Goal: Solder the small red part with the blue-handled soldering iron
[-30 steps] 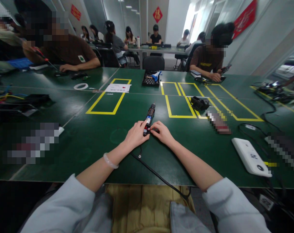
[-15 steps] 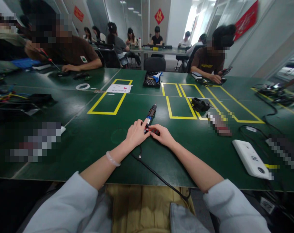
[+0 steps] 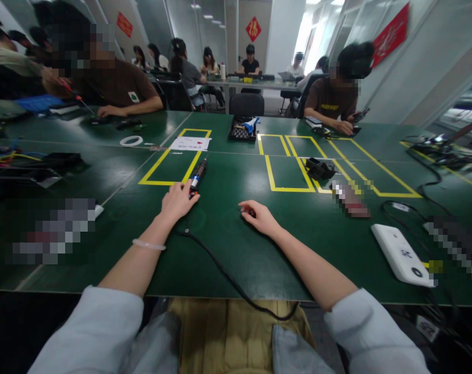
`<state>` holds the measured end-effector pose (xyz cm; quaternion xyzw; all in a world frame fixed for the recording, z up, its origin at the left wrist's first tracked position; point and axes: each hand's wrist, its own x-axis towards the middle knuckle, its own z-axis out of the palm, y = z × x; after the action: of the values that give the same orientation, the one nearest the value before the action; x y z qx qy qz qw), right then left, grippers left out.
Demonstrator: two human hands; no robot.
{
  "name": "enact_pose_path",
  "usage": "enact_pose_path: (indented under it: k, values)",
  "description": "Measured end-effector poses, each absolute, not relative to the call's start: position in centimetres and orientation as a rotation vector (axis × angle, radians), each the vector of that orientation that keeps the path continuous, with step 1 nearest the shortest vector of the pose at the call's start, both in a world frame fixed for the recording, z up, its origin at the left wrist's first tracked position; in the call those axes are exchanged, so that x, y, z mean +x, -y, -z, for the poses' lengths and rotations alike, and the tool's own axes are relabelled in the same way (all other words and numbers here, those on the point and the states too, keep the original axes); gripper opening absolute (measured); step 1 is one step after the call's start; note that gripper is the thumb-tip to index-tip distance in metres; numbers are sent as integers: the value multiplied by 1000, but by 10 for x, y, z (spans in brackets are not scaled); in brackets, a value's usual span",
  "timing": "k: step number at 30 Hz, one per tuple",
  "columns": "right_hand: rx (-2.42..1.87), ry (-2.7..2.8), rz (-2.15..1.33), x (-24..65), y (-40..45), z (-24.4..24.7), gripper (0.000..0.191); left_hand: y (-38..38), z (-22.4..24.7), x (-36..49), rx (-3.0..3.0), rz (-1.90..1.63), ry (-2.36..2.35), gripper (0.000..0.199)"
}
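My left hand [image 3: 177, 202] is wrapped round the rear end of a dark electric screwdriver [image 3: 199, 174] with a blue and silver band, its tip pointing away over the green table [image 3: 220, 249]. A black cable [image 3: 228, 278] runs from near this hand to the table's front edge. To the right, my right hand [image 3: 257, 215] rests on the table with curled fingers. A small dark and reddish object shows partly under those fingers; most of it is hidden.
Yellow tape rectangles mark the table. Farther off are a paper label [image 3: 191, 144] and a black tray [image 3: 242, 129]. A black part [image 3: 320, 169], a white power bank [image 3: 401, 254] and cables lie right. Two people work across the table.
My left hand has moved left with the screwdriver, away from my right hand, and the cable has shifted left too. My right hand has stayed nearly in place.
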<state>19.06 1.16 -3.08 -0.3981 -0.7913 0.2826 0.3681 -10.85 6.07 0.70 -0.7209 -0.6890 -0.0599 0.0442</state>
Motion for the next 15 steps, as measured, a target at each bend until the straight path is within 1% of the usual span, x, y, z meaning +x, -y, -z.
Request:
enact_pose_path:
  k: [9,12,15]
  values:
    - [-1041,2030,-734,190,-11,30,28,-81,-12,-223,-1914,47,2506,71]
    - [-1049,2033,-737,190,-11,30,27,-76,-14,-235,-1813,12,2528,67]
    - [-1049,2039,-730,190,-11,31,27,-69,-16,-230,-1741,57,2461,62]
